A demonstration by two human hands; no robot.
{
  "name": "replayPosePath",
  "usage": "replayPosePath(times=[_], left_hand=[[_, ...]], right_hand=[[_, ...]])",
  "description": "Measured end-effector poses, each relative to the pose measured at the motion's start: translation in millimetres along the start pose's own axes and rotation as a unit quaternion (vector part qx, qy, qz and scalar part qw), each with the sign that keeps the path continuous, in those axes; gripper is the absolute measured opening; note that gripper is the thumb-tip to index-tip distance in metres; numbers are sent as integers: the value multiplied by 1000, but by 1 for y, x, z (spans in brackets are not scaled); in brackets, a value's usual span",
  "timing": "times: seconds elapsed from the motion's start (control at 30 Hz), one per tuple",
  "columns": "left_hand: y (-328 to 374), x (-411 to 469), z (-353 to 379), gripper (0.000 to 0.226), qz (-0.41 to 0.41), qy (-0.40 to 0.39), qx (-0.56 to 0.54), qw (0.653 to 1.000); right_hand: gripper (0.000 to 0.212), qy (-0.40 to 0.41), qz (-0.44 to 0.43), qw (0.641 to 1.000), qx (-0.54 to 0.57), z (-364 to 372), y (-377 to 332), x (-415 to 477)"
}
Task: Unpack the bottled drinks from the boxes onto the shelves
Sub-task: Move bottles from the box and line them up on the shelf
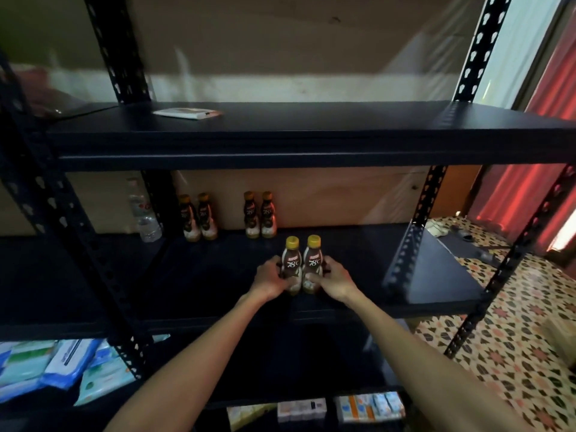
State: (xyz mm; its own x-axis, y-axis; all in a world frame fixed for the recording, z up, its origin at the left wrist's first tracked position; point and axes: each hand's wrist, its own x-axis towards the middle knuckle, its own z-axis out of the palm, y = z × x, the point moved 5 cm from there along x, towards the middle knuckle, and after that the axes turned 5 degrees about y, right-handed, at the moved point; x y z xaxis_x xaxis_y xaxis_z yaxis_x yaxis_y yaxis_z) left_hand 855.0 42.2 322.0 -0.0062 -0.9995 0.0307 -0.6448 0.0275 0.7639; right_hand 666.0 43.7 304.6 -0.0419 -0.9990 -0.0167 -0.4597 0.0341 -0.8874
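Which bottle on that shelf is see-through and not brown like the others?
The clear water bottle at the far left of the middle shelf. The brown bottles all have yellow caps; this one is transparent.

Your left hand grips the left bottle and your right hand the right bottle, upright, side by side at the shelf front. Behind stand a left pair, a right pair and a water bottle.

Blue wipe packs are lying heaped at lower left, and a red curtain is hanging at right
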Motion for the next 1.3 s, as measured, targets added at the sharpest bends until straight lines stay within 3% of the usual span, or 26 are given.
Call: replayPosePath(times=[0.47,0.77,0.97,1.3], left_hand=[[42,56,68,38,31,28,-38,998],[37,150,92,46,22,57,-49,997],[36,207,107,47,30,72,-57,995],[38,249,119,64,11,74,-58,995]], right_hand=[[34,103,3,995,-16,-64,31,40],[45,118,-25,993,3,-70,50,137],[20,136,-22,990,-13,-76,60,193],[34,154,-37,987,-13,-80,55,227]])
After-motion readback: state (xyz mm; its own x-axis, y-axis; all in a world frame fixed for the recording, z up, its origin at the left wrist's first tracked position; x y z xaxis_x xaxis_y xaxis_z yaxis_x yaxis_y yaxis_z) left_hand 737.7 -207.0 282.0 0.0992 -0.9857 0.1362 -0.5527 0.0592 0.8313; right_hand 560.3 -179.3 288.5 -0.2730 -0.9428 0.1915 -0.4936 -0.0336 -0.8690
